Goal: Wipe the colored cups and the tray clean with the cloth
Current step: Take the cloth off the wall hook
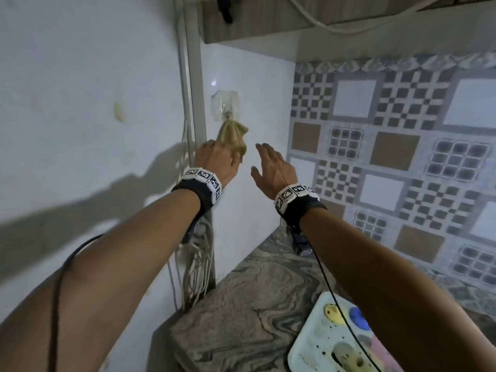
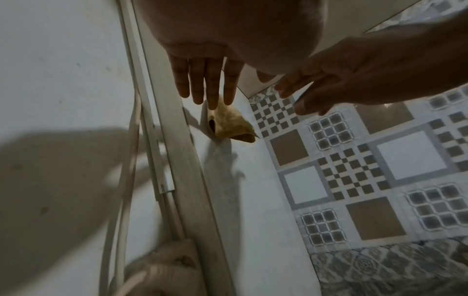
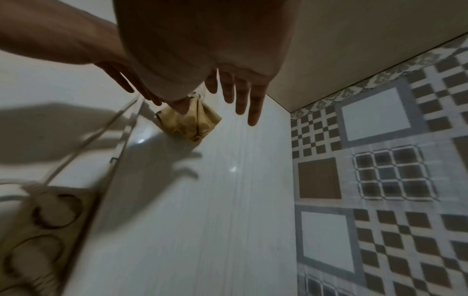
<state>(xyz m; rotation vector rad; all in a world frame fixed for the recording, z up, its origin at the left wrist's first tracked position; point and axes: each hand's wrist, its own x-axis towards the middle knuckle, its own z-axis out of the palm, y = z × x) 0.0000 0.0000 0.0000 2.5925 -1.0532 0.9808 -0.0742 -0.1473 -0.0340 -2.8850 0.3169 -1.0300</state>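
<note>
A tan cloth (image 1: 235,136) hangs bunched from a clear stick-on hook (image 1: 225,105) on the white wall. My left hand (image 1: 214,157) is raised to the cloth's lower left. In the left wrist view its fingers (image 2: 205,86) are straight and their tips overlap the cloth (image 2: 229,124); I cannot tell if they touch it. My right hand (image 1: 269,166) is held up open just right of the cloth, holding nothing, its fingers (image 3: 240,98) spread beside the cloth (image 3: 190,123). At the bottom right, a stained white tray (image 1: 312,342) holds a yellow cup (image 1: 332,314), a blue cup (image 1: 359,318) and other cups partly hidden by my right arm.
The tray sits on a marbled counter (image 1: 255,299). A bundle of white cables (image 1: 196,267) hangs along a pipe at the wall corner, below my left wrist. Patterned tiles (image 1: 397,146) cover the right wall. A shelf (image 1: 295,20) runs overhead.
</note>
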